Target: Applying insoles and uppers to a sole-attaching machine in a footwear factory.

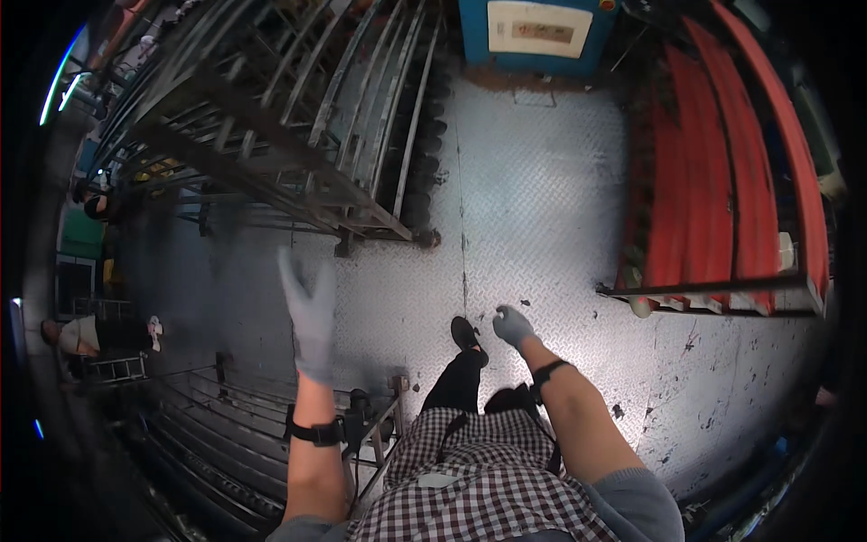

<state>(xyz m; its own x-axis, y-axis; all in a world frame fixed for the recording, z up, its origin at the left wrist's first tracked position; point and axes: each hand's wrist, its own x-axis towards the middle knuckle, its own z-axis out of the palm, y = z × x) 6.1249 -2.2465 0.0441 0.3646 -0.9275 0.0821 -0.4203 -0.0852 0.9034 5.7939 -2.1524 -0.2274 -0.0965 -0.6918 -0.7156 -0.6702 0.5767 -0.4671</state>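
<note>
Greys and dark checks beside bright red and blue
The left hand [312, 316] and right hand [512, 326] are gloved in grey; the apron [479, 492] is checked dark brown and white, the trousers [452, 387] black. The floor [533, 181] is silver-grey with a raised tread pattern; its far edge meets a blue cabinet [475, 43] with a cream panel [501, 32], its right edge red slats [709, 181].

Silver-grey diamond-plate metal floor [542, 163] lies beneath the right hand [512, 326]. Beyond the left hand [312, 314] stands a dark barred metal rack [361, 200]; rightward of both, a red-panelled rack [704, 181]; ahead, a blue cabinet [538, 62]; far left, a thin bright light strip [56, 83].
</note>
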